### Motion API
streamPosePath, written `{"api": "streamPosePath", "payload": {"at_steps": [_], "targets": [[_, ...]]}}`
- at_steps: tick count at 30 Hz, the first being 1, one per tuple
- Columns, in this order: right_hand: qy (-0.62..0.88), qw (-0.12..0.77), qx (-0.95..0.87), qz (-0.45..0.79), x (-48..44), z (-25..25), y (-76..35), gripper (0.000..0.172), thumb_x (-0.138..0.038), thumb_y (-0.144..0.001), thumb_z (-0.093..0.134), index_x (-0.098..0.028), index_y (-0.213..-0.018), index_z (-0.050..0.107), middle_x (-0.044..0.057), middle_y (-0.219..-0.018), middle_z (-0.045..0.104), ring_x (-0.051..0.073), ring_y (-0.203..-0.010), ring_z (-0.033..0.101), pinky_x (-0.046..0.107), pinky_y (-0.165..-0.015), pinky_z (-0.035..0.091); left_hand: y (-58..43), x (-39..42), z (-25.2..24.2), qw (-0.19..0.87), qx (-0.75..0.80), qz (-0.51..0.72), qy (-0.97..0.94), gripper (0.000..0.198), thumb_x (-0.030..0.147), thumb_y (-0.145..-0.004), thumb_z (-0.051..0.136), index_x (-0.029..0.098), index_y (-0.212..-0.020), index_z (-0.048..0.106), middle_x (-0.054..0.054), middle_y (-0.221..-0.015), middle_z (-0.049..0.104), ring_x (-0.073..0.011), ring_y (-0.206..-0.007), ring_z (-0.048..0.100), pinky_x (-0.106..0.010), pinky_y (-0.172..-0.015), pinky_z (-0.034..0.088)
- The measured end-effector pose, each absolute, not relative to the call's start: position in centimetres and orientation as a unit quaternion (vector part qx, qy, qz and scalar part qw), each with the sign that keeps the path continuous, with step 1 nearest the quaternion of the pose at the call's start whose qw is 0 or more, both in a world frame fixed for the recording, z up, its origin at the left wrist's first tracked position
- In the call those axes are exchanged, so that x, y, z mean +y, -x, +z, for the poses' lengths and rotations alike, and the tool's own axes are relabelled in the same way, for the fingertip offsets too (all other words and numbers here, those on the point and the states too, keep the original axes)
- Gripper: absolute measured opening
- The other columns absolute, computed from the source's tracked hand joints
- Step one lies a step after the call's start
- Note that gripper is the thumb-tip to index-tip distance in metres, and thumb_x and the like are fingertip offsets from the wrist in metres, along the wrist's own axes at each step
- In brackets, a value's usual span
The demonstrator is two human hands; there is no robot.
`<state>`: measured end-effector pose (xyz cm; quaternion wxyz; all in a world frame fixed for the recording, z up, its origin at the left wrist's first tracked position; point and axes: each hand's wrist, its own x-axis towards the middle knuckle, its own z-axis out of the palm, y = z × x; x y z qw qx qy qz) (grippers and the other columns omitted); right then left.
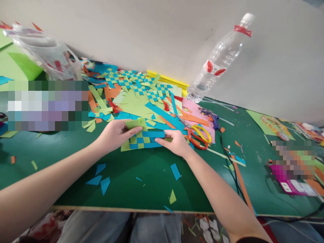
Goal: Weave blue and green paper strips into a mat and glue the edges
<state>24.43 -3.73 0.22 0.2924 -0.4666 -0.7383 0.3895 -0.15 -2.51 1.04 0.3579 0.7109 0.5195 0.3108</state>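
A small woven mat of blue and light green paper strips (143, 139) lies on the green table (141, 182) in front of me. My left hand (115, 133) pinches its upper left part, fingers closed on a green strip. My right hand (174, 141) pinches the right end of a blue strip of the same mat. Both hands rest low on the table.
Behind the mat lies a heap of coloured paper strips and woven pieces (131, 91). Orange and yellow scissors (198, 135) lie just right of my right hand. A clear plastic bottle (219, 59) leans on the wall. Paper scraps (101, 179) dot the near table. A plastic bag (45, 50) sits far left.
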Motion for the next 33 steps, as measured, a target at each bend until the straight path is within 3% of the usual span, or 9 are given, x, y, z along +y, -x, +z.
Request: {"api": "streamPosePath", "payload": {"at_steps": [9, 17, 25, 33], "targets": [[0.481, 0.308, -0.734, 0.368, -3.71, 0.12, -24.31, 0.044, -0.055, -0.078, 0.066, -0.018, -0.06, 0.049, -0.005, -0.058, 0.042, 0.009, -0.054, 0.038, 0.024, -0.053, 0.033, 0.17, -2.41, 1.32, 0.312, 0.532, 0.309, -0.724, 0.043, 0.056, -0.081, 0.057, 0.017, -0.085, 0.074, -0.002, -0.074, 0.072, -0.0142, -0.06, 0.059, -0.023, -0.054, 0.046], [0.472, 0.32, -0.742, 0.353, -3.7, 0.56, -24.08, 0.048, -0.058, -0.081, 0.06, -0.02, -0.059, 0.042, -0.005, -0.058, 0.036, 0.009, -0.056, 0.031, 0.024, -0.055, 0.033, 0.29, -2.25, 1.21, 0.277, 0.541, 0.294, -0.738, 0.045, 0.057, -0.083, 0.053, 0.017, -0.085, 0.073, -0.002, -0.068, 0.067, -0.0123, -0.056, 0.053, -0.023, -0.052, 0.041], [0.476, 0.33, -0.739, 0.345, -3.78, 0.53, -24.4, 0.035, -0.052, -0.079, 0.066, -0.019, -0.071, 0.061, 0.0, -0.071, 0.06, 0.013, -0.066, 0.054, 0.026, -0.064, 0.044, 0.43, -2.39, 1.47, 0.258, 0.566, 0.304, -0.722, 0.042, 0.055, -0.082, 0.055, 0.017, -0.082, 0.071, -0.001, -0.063, 0.065, -0.0117, -0.053, 0.049, -0.024, -0.05, 0.037], [0.456, 0.291, -0.746, 0.389, -3.66, 0.32, -24.37, 0.039, -0.05, -0.082, 0.065, -0.019, -0.06, 0.057, 0.0, -0.065, 0.064, 0.016, -0.069, 0.065, 0.027, -0.066, 0.047, 0.35, -2.49, 1.46, 0.286, 0.552, 0.327, -0.712, 0.036, 0.052, -0.082, 0.058, 0.018, -0.08, 0.071, 0.0, -0.06, 0.063, -0.0128, -0.056, 0.051, -0.024, -0.051, 0.035]]}}
